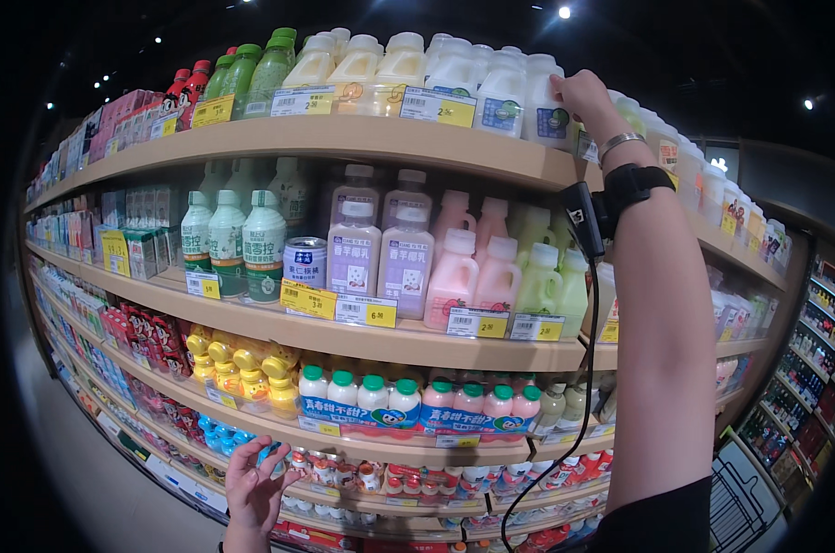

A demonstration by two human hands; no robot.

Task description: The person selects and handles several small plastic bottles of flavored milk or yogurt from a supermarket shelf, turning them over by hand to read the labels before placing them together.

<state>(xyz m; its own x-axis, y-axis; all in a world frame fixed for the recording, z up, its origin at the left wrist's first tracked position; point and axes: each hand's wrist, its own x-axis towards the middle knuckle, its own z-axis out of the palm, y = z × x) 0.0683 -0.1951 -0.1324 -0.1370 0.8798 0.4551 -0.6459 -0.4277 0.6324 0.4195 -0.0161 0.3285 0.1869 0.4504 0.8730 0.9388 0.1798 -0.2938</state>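
My right hand (587, 100) is raised to the top shelf, its fingers closed against the side of a white plastic bottle (545, 103) with a dark blue label. Some of those fingers are hidden behind the bottle. The bottle stands upright at the shelf front, next to similar white bottles (502, 88). Low in the view, my left hand (254, 484) hangs in front of the lower shelves, fingers apart and slightly curled, holding nothing. Small blue-capped bottles (217, 435) show just behind it. A black strap device (634, 192) with a cable is on my right wrist.
A clear lip with price tags (436, 106) edges the top shelf. Below stand purple-labelled bottles (354, 253), pink jugs (452, 276), green-capped bottles (373, 394) and a can (305, 260). The black cable (591, 369) hangs before the shelves. A cart (738, 488) stands at lower right.
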